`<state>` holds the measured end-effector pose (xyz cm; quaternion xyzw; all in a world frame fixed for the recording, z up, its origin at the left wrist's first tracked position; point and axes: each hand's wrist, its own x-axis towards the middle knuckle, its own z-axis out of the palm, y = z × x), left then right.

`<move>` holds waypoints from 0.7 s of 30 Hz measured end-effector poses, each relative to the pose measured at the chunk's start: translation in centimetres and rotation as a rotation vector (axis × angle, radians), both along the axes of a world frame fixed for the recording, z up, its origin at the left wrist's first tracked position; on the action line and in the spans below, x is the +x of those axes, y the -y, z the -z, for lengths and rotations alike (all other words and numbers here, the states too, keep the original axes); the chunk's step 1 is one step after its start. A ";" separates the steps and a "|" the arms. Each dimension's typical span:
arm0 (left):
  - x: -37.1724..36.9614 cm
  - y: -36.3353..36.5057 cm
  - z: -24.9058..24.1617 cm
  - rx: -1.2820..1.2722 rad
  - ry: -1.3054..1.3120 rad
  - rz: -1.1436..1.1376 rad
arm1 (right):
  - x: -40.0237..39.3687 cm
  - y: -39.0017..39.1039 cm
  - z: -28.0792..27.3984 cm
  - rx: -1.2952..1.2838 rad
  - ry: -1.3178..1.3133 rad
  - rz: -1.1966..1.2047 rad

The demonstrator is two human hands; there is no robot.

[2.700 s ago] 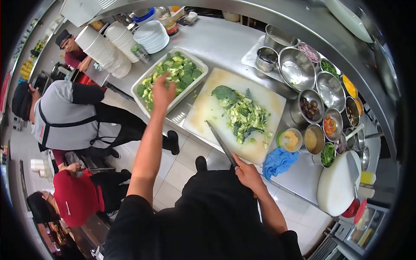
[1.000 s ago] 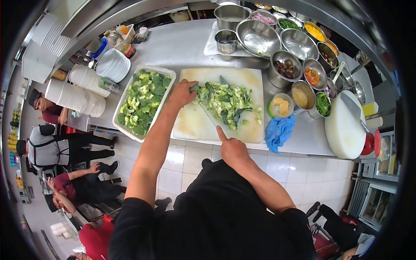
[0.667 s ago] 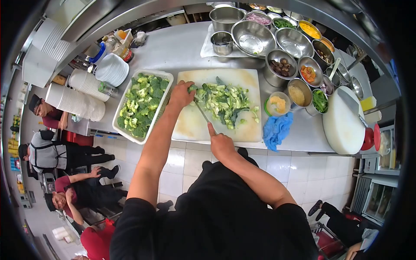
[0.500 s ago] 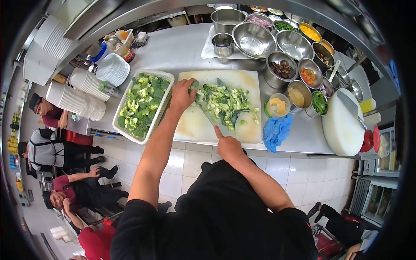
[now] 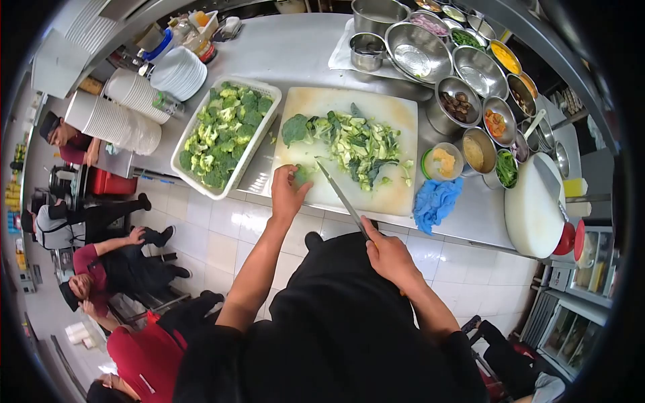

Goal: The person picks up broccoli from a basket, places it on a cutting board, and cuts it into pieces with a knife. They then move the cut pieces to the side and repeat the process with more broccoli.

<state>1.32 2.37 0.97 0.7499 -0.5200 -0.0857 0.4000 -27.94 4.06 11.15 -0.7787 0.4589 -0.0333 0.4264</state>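
My left hand [image 5: 289, 193] is closed around a small piece of broccoli [image 5: 302, 176] at the near left edge of the white cutting board [image 5: 396, 101]. Gripped by its handle, a knife [image 5: 341, 193] is in my right hand [image 5: 391, 256], its blade slanting up and left over the board with the tip close to the broccoli piece. A larger broccoli head [image 5: 295, 130] lies at the board's left side, touching a pile of chopped stems and leaves [image 5: 363, 144]. Left of the board, a white basket [image 5: 274, 94] is full of broccoli florets [image 5: 225, 134].
A crumpled blue cloth [image 5: 435, 205] lies at the board's right. Steel bowls [image 5: 418, 54] and pots of ingredients crowd the right and back. A round white block [image 5: 531, 208] stands far right. Stacked white bowls [image 5: 114, 121] are at left; co-workers [image 5: 111, 269] sit and stand beyond.
My left hand has moved from the board's upper left to its near edge, leaving the broccoli head lying there. My right hand has drawn the knife back, nearer my body. The view has shifted slightly.
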 end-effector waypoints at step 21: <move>-0.6 0.1 0.3 0.040 -0.159 -0.060 | 1.2 1.2 2.9 -0.035 0.049 -0.055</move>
